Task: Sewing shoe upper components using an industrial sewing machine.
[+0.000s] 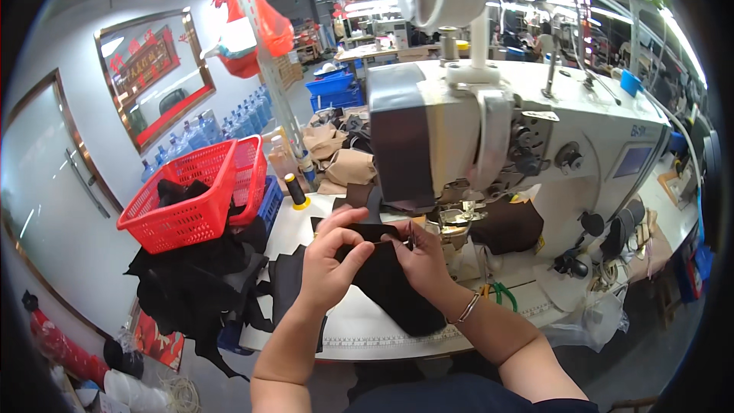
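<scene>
My left hand [333, 258] is closed at the edge of a black piece of material [397, 294], thumb and forefinger pinched together and the other fingers raised. Opposite it, my right hand [422, 261] grips the same black piece near its upper edge. A small dark pointed thing shows by the right fingertips, too small to name. Below the hands the piece hangs over the white tabletop toward its front edge. Just beyond the right hand is the needle and presser foot area of a white sewing machine [459, 218]. Green-handled scissors [501, 294] lie right of my right wrist.
Dark cut pieces [287, 283] lie left of my hands. A black thread cone [295, 191] with a yellow base stands farther back. Red baskets [180, 218] sit at the left above draped black material [191, 291]. Brown material [508, 226] lies under the machine arm.
</scene>
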Motion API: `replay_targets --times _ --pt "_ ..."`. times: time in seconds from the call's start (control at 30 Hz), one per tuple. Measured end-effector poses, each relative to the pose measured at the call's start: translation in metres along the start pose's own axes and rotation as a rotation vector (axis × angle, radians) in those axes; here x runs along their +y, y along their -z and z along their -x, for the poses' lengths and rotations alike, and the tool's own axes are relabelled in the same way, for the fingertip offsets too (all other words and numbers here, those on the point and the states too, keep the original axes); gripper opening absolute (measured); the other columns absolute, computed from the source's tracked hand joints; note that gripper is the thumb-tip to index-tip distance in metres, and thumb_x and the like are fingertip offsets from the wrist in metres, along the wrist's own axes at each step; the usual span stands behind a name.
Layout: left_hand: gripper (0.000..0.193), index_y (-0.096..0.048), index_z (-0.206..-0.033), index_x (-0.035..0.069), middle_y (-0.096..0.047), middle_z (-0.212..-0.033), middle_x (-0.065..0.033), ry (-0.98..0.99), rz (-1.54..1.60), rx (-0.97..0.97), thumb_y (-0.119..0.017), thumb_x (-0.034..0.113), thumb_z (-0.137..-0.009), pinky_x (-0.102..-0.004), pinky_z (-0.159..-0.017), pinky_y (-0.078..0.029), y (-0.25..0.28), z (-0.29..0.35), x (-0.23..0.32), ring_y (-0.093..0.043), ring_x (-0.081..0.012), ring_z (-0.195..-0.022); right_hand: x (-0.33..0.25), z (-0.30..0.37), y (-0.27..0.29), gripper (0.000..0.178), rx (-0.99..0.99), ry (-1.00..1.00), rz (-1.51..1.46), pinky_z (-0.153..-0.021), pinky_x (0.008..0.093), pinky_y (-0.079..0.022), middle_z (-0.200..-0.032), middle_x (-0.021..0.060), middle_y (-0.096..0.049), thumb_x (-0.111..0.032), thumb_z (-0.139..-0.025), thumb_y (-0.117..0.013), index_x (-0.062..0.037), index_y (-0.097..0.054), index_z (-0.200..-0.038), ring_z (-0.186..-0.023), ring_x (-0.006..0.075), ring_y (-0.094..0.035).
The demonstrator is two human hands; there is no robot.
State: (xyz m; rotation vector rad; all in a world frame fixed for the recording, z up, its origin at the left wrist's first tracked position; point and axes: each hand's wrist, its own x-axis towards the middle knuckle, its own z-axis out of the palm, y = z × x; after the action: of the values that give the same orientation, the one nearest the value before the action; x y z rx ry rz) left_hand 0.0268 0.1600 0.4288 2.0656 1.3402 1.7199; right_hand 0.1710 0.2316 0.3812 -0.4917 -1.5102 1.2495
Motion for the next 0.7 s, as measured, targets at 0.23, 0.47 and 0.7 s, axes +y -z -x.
replay_targets --times 0.23,0.47,0.7 --pt "0.012 -0.059 -0.073 0.010 -0.064 -0.083 0.0000 0.032 -0.253 0.080 -0.070 0.013 -0.075 -0.0546 -0.104 -0.015 -0.033 0.007 0.001 -0.055 -0.0264 -0.107 -0.009 0.021 0.018 0.012 0.027 -0.149 -0.198 -0.067 0.0221 -0.047 -0.083 0.0001 -0.062 -0.004 -0.088 -0.058 0.0010 -0.062 -0.098 -0.076 0.0056 -0.055" --pt "0.009 -0.058 -0.075 0.010 -0.063 -0.081 0.0021 0.041 -0.191 0.153 -0.067 0.010 -0.076 -0.0512 -0.106 -0.014 -0.049 0.018 0.002 -0.057 -0.0237 -0.106 -0.021 0.037 0.034 0.022 0.013 0.004 0.139 -0.066 0.0232 -0.048 -0.083 0.0040 -0.067 -0.015 -0.083 -0.068 0.0000 -0.064 -0.098 -0.073 0.0062 -0.056" --pt "0.007 -0.057 -0.077 0.010 -0.062 -0.081 0.0021 0.075 -0.112 0.172 -0.063 0.009 -0.080 -0.0495 -0.106 -0.015 -0.059 0.021 -0.002 -0.057 -0.0230 -0.105 -0.022 0.038 0.041 0.021 0.015 -0.109 0.213 -0.060 0.0199 -0.042 -0.076 -0.0012 -0.062 -0.017 -0.080 -0.072 -0.0021 -0.064 -0.093 -0.068 0.0034 -0.052"
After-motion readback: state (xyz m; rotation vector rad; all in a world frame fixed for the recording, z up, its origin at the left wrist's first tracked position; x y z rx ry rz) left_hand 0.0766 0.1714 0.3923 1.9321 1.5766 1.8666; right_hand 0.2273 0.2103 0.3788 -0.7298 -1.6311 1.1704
